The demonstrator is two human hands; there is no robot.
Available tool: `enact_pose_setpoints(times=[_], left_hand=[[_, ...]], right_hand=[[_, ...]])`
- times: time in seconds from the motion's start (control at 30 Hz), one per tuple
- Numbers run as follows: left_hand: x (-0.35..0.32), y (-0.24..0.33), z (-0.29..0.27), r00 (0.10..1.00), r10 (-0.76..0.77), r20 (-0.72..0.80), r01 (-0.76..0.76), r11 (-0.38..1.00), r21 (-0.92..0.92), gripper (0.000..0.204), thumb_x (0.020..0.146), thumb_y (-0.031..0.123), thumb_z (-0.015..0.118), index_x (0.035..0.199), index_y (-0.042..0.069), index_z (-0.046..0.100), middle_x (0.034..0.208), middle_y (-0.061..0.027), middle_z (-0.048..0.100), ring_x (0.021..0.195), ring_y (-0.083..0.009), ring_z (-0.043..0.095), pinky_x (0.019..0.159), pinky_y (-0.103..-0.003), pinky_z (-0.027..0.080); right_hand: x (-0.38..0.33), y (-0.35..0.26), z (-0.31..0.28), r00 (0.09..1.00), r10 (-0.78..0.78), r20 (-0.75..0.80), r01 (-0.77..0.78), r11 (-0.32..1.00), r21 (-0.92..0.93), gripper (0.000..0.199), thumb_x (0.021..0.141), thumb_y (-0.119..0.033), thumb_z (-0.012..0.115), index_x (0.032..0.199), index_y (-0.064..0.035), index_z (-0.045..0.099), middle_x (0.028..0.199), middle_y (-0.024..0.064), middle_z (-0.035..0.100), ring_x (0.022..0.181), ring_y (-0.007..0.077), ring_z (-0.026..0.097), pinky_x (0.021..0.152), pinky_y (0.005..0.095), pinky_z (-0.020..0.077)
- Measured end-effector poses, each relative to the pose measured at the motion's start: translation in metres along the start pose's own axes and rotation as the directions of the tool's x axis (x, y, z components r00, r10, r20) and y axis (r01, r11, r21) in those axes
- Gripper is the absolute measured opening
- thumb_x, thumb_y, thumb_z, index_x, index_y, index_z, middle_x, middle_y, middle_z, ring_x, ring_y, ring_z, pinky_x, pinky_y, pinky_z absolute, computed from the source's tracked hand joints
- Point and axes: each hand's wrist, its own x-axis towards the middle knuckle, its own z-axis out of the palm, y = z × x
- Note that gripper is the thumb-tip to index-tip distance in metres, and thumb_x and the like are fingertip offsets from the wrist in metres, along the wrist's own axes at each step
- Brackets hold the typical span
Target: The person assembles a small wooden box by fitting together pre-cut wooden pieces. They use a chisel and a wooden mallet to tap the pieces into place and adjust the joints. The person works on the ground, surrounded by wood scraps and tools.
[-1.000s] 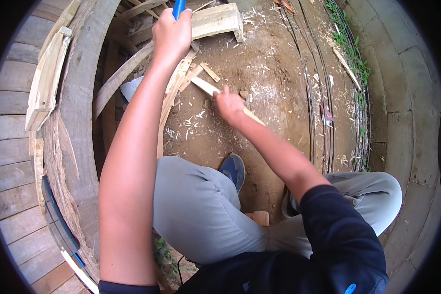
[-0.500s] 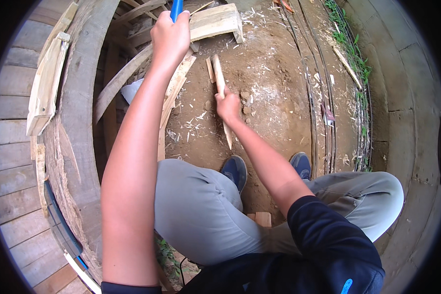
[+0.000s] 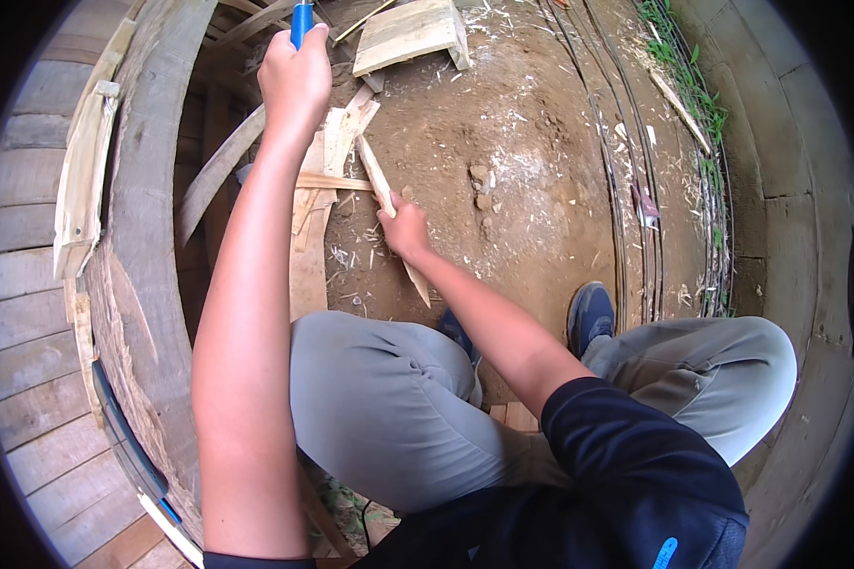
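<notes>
My left hand (image 3: 296, 81), raised at the upper left, is closed around a blue handle (image 3: 302, 24). The working end of that tool lies mostly beyond the top edge, so its kind is hidden. Lower and to the right, my right hand (image 3: 405, 229) grips a pale wooden stick (image 3: 377, 173) near its middle. The stick slants over the dirt, its sharp end pointing toward my feet. A thin wood strip (image 3: 337, 181) reaches crosswise from the pale planks (image 3: 308, 266) toward the stick; I cannot tell whether the two touch.
A small wooden bench (image 3: 408, 38) stands at the far side. A heavy timber beam (image 3: 147, 161) runs along my left, with a pale board (image 3: 85, 185) on its outer side. Long dark rods (image 3: 617, 190) lie on the dirt to the right, before a block wall (image 3: 792, 237). Wood chips are scattered about.
Both hands appear further left, still holding the blue handle and the stick. The view has shifted a little. A thin strip now lies crosswise left of the stick; earlier a sliver stood alongside its top.
</notes>
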Motion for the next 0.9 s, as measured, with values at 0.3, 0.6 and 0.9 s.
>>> enact_pose_setpoints(times=[0.3, 0.6, 0.9], left_hand=[[-0.006, 0.002, 0.002, 0.986, 0.168, 0.009, -0.168, 0.986, -0.011, 0.035, 0.095, 0.036, 0.062, 0.085, 0.003, 0.057, 0.069, -0.0048, 0.056, 0.061, -0.0136, 0.054, 0.057, -0.034, 0.043], [-0.011, 0.007, -0.008, 0.986, 0.167, -0.022, -0.167, 0.986, 0.025, 0.035, 0.097, 0.031, 0.060, 0.092, -0.003, 0.062, 0.080, -0.0156, 0.064, 0.078, -0.0211, 0.061, 0.074, -0.041, 0.047], [-0.011, 0.018, 0.004, 0.977, 0.213, -0.005, -0.213, 0.976, -0.031, 0.034, 0.097, 0.031, 0.060, 0.090, -0.002, 0.061, 0.075, -0.0137, 0.061, 0.075, -0.0204, 0.060, 0.071, -0.040, 0.047]], right_hand=[[-0.039, 0.007, 0.008, 0.957, -0.016, 0.289, 0.043, 0.996, -0.084, 0.042, 0.089, -0.019, 0.065, 0.130, -0.0111, 0.066, 0.104, 0.0265, 0.071, 0.099, 0.0408, 0.070, 0.091, 0.0490, 0.0551], [-0.042, 0.005, 0.007, 0.970, 0.031, 0.240, -0.021, 0.999, -0.041, 0.039, 0.089, -0.020, 0.066, 0.127, -0.0137, 0.068, 0.103, 0.0253, 0.072, 0.098, 0.0395, 0.071, 0.089, 0.0486, 0.0553], [0.004, -0.007, 0.046, 0.951, 0.115, 0.286, -0.101, 0.993, -0.064, 0.039, 0.088, -0.022, 0.069, 0.123, -0.0052, 0.069, 0.116, 0.0266, 0.069, 0.113, 0.0400, 0.066, 0.100, 0.0456, 0.0520]])
